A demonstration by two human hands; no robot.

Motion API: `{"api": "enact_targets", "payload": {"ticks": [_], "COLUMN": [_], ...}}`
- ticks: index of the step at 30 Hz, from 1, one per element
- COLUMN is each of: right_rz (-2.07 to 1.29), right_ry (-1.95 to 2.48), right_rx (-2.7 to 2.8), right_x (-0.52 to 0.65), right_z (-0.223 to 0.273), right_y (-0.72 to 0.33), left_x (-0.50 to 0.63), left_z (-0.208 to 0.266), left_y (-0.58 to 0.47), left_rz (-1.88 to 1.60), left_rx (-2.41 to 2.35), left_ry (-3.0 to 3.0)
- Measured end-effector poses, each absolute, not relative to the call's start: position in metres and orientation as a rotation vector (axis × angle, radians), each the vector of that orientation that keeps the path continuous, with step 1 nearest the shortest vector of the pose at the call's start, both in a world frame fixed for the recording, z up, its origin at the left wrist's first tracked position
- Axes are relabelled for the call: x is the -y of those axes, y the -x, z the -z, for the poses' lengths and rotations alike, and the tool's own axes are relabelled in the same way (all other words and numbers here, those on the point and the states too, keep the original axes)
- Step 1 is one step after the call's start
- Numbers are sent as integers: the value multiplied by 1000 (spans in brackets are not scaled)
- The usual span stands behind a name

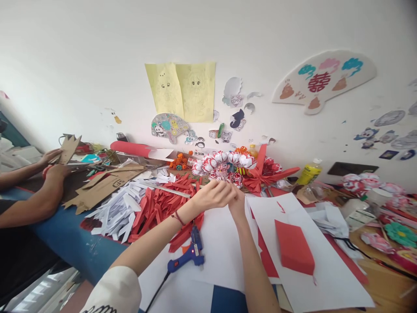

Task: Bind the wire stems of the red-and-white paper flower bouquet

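My left hand [215, 193] and my right hand [237, 201] meet above the white paper, their fingers pinched together. Whatever lies between the fingertips is hidden or too small to make out. Below them a blue glue gun [192, 254] rests on the white sheets [224, 248], its small light glowing and its cord running toward me. Red paper strips [156, 206] and white paper strips [115, 211] are heaped to the left of my hands. To the right, a red paper piece [295, 248] lies on a large white sheet [329, 265].
At the left, another person's hands hold cut cardboard [69, 148] and red-handled scissors [48, 168]. Behind my hands stand a red-and-white paper flower ring [224, 161] and a red paper star [260, 176]. A yellow bottle [309, 172] and a clutter of paper flowers [355, 184] fill the right.
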State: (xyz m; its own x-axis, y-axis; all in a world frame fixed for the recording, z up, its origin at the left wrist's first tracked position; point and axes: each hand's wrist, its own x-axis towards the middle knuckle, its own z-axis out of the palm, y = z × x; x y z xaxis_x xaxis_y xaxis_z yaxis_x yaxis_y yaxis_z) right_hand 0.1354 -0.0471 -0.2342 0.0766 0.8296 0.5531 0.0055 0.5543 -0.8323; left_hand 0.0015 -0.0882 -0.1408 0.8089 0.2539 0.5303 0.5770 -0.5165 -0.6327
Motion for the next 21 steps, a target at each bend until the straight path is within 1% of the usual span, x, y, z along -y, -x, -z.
{"api": "enact_targets", "payload": {"ticks": [4, 11, 17, 21], "right_rz": [-764, -710, -748, -746], "right_ry": [800, 867, 848, 844], "right_rx": [1302, 1276, 1295, 1378], "right_x": [48, 48, 50, 49], "right_z": [235, 236, 232, 234], "right_y": [-132, -129, -129, -130], "left_x": [82, 82, 98, 102], "left_z": [159, 173, 175, 171], "left_y": [0, -6, -5, 5], "left_rz": [634, 694, 638, 592], "left_rx": [756, 869, 966, 885], "left_ry": [2091, 1945, 1915, 1963]}}
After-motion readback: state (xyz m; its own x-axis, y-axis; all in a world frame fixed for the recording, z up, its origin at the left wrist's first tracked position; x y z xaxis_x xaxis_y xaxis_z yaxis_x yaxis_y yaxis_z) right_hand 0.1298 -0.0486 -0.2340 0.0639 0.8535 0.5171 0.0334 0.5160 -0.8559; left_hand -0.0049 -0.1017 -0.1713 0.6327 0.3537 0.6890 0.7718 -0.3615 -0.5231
